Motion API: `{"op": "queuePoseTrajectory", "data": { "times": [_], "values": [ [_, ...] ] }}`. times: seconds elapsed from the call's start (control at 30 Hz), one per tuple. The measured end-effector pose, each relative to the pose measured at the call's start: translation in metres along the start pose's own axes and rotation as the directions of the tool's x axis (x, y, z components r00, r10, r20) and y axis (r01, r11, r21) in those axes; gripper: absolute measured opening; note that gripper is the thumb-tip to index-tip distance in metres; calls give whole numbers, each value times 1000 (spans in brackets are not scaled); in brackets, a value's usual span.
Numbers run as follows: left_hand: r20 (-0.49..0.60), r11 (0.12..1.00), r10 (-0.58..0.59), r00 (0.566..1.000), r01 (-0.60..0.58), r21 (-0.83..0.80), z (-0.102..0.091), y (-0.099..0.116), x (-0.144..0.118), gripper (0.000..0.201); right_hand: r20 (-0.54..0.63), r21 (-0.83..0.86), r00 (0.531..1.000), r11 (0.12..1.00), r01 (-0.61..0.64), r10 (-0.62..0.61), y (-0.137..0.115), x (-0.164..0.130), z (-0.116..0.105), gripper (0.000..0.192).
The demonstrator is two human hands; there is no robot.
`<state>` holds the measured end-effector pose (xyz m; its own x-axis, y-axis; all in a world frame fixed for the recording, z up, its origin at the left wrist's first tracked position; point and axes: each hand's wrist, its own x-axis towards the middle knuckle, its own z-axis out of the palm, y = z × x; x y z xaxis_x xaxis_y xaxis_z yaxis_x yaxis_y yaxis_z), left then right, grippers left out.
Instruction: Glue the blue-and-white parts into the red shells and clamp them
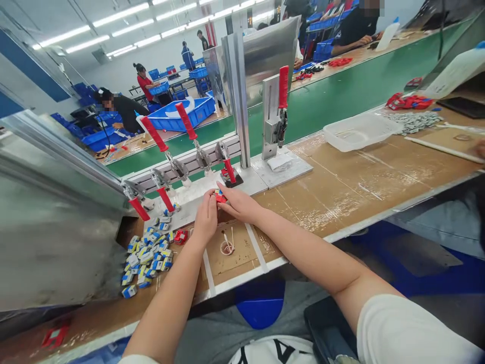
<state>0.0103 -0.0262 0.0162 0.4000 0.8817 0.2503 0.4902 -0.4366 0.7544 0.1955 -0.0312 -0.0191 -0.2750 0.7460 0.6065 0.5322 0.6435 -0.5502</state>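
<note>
My left hand point(206, 216) and my right hand point(239, 203) meet above the bench, their fingers closed around a small red plastic part point(220, 197) with a bit of blue and yellow on top. The fingers hide much of it. Just behind my hands a red-handled toggle clamp point(228, 169) stands with its handle down over a dark part on a metal base. Left of my left hand lies another red part point(181, 236), beside a heap of small white, blue and yellow blocks point(147, 255). Below my hands sits a small round cup point(227, 247) with thin swabs in it.
More red-handled clamps point(187, 121) line the rail at the back left, and a single upright clamp point(283, 88) stands right of the metal post point(237, 101). A translucent tray point(358, 132) lies on the right of the bench. Beyond runs a green conveyor point(341, 88), with people working across it.
</note>
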Motion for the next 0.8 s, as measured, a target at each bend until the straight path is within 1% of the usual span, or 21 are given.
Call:
{"op": "queuePoseTrajectory", "data": {
  "times": [0.1, 0.17, 0.23, 0.3, 0.4, 0.43, 0.5, 0.57, 0.6, 0.67, 0.73, 0.77, 0.8],
  "values": [
    [-5, 994, 57, 998, -57, 97, -3, 3, 12, 66, -52, -20, 997, 998, 56, -57, 4, 1, -5, 71],
    [-6, 983, 96, 995, -94, 155, -2, 2, 21, 69, -71, -23, 996, 998, 59, -60, 4, 1, -6, 70],
    [-29, 978, 117, 993, -110, 176, 2, 1, 29, 71, -86, -27, 996, 999, 17, -20, 4, 2, -8, 68],
    [-44, 981, 112, 993, -103, 166, 8, -1, 36, 69, -91, -12, 995, 999, -41, 40, 3, 2, -12, 65],
    [-12, 987, 103, 995, -101, 128, 15, -3, 45, 63, -74, 75, 983, 984, -160, 165, 3, 5, -21, 62],
    [11, 988, 115, 993, -115, 98, 15, -4, 48, 61, -77, 123, 971, 968, -217, 227, 3, 6, -23, 61],
    [85, 987, 163, 983, -164, -2, 16, -6, 53, 57, -89, 228, 931, 917, -327, 354, 5, 8, -27, 58],
    [155, 974, 211, 965, -195, -112, 18, -8, 58, 57, -101, 327, 890, 860, -392, 444, 9, 9, -28, 55],
    [173, 970, 218, 961, -194, -147, 19, -9, 61, 56, -104, 364, 876, 837, -408, 472, 11, 9, -28, 55],
    [154, 971, 200, 968, -174, -164, 22, -12, 64, 48, -132, 391, 848, 813, -431, 514, 16, 9, -28, 59],
    [110, 979, 166, 980, -149, -142, 25, -14, 67, 37, -209, 373, 813, 813, -448, 544, 23, 11, -28, 63],
    [101, 982, 152, 983, -138, -132, 27, -16, 67, 34, -239, 368, 806, 818, -441, 542, 27, 12, -28, 62],
    [97, 983, 138, 986, -125, -131, 28, -18, 68, 32, -246, 379, 815, 826, -418, 525, 31, 14, -28, 60]
  ]
}}
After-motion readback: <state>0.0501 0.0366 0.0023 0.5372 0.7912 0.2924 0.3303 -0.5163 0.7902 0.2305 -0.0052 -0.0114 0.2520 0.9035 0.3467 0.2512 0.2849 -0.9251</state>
